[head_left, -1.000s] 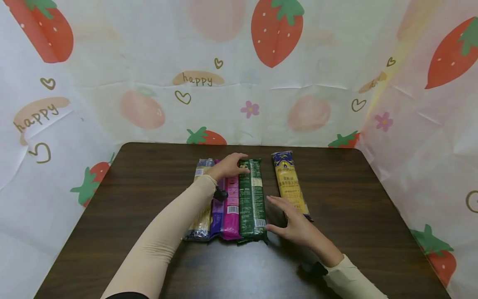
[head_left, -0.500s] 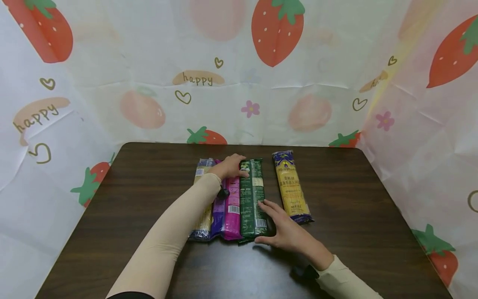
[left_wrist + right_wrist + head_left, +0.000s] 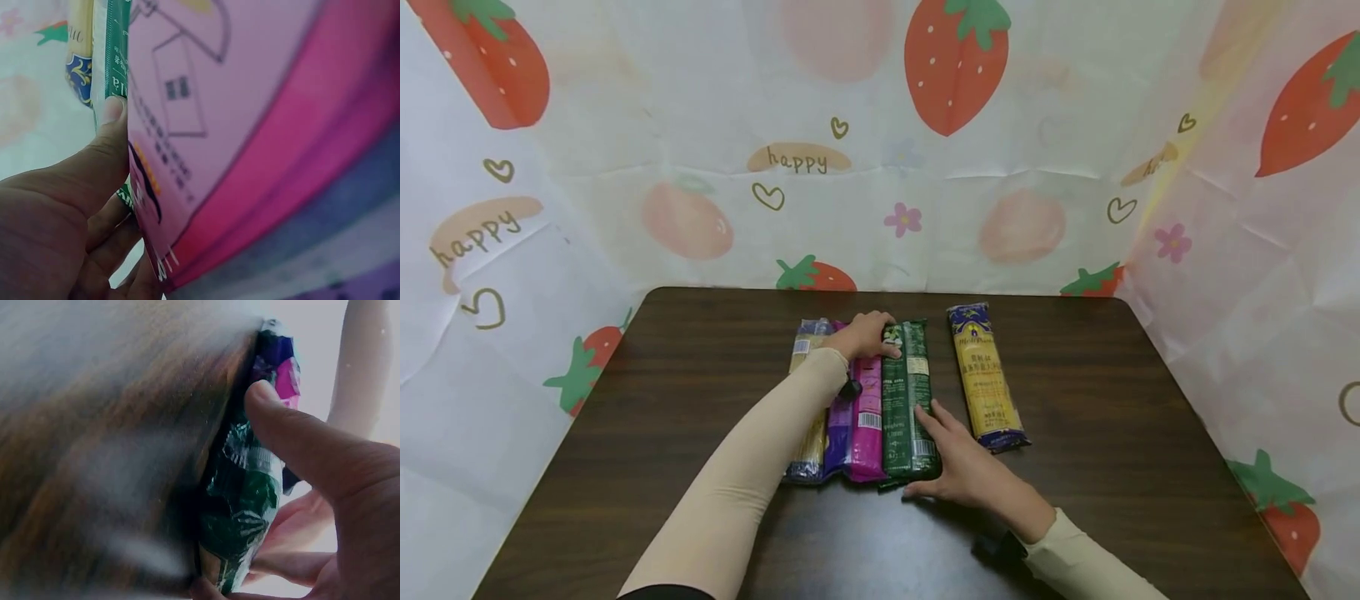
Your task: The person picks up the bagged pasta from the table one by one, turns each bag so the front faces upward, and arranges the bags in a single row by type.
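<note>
Four packs are lying on a dark table, the green pack sitting between your two hands. Your left hand is reaching in from the left of the green pack, its thumb touching the pack's far part; the other fingers are bending partly out of sight near that end, so you cannot tell whether they are grasping it. Your right hand is gripping the green pack at its near right corner, thumb curling round the near end, fingers lying over the right side. Just left of the green pack, the pink-and-purple pack is lying alongside, with the clear pack showing farther left. Apart to the green pack's right, the yellow pack is slanting, its near end angling away. Beyond the green pack, a strawberry-print backdrop is hanging.
</note>
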Tool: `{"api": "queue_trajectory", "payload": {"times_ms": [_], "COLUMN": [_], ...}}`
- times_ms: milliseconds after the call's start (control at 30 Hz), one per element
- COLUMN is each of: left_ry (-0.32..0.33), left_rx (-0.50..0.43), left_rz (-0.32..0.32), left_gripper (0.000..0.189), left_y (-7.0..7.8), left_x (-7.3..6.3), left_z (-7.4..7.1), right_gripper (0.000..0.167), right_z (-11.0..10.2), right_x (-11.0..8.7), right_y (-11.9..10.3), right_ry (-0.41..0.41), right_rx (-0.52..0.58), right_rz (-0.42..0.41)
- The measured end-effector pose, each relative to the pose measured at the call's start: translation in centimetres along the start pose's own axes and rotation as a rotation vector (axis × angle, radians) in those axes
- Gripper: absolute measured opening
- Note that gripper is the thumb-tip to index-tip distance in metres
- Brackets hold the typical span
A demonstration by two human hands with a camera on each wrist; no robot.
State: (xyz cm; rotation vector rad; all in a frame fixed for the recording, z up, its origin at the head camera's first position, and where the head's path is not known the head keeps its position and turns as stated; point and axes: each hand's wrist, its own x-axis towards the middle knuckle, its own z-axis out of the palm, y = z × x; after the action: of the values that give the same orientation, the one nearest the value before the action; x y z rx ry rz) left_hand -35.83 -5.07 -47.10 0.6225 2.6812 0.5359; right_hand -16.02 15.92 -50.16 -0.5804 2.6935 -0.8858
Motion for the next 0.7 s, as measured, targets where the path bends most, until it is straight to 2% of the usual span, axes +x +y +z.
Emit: {"api": "queue_trajectory", "payload": {"times_ms": [433,533,700], "left_ry": [-0.028,-0.027,-0.002], "left_rx": [0.129,0.120,0.108], "left_rz": [-0.011,0.000,0.056], "left_gripper": [0.069,0.070,0.069], "left_y": [0.6,0.6,-0.1], "left_x": [0.4,0.5,0.9], "left_z": [0.2,0.3,0.8], "right_gripper": [0.121,0.119,0.116], "right_z": [0.6,0.5,0.4], "right_x": [1.0,1.1,1.2], "right_y": [-0.4,-0.4,-0.2], "right_ry": [0.035,0.046,0.066], "right_rx": [-0.082,-0.101,-0.118], "right_rz": [0.032,0.026,0.012]}}
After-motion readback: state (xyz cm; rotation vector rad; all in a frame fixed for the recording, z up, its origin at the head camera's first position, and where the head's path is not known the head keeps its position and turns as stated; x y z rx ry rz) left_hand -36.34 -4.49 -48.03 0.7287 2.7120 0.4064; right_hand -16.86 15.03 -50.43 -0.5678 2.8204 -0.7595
